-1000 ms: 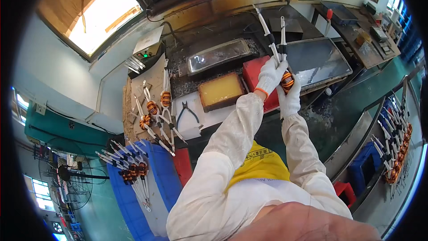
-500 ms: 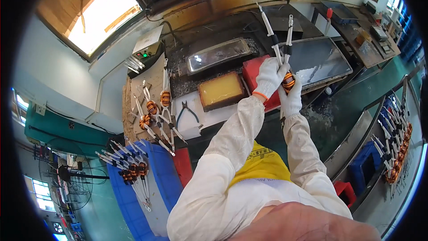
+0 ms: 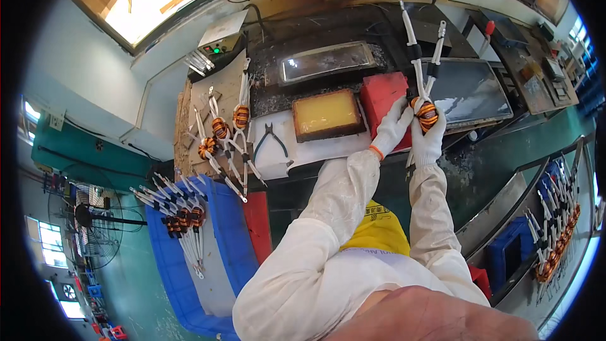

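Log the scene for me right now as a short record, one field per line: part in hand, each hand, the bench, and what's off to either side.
Part in hand: orange-and-black coil with white leads pointing away from the person
Right hand: white glove, gripping the coil
Left hand: white glove, fingers at the coil's left side
Bench: red block, yellow-filled tray, pliers, three loose coils
Left side: blue crate containing similar coils
Right side: row of coils
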A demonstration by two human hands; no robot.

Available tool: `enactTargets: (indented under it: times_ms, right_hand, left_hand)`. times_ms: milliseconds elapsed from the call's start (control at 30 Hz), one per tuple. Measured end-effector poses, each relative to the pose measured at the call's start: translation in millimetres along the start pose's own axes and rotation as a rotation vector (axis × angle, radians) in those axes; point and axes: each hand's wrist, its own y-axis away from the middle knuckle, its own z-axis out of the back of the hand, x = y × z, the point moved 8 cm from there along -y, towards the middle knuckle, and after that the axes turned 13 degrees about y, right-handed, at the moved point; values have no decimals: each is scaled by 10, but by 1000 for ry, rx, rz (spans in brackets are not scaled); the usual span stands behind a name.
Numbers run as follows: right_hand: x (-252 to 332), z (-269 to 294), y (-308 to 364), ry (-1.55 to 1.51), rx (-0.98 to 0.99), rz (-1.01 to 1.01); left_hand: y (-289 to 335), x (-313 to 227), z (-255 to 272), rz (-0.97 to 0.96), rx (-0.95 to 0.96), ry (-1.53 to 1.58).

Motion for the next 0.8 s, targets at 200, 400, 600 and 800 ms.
enactTargets:
  times_ms: [200, 400, 600, 800]
  right_hand:
    - [-50, -17, 5, 39, -2, -24]
    - [-123, -33, 28, 68, 10, -41]
    - [-75, 22, 15, 90, -19, -45]
    - [-56, -17, 6, 87, 9, -80]
  left_hand:
    - [-21, 114, 12, 26, 27, 118]
    - [-1, 86, -24, 56, 26, 131]
    - [-14, 64, -47, 10, 62, 185]
    - [-60, 206, -23, 42, 31, 177]
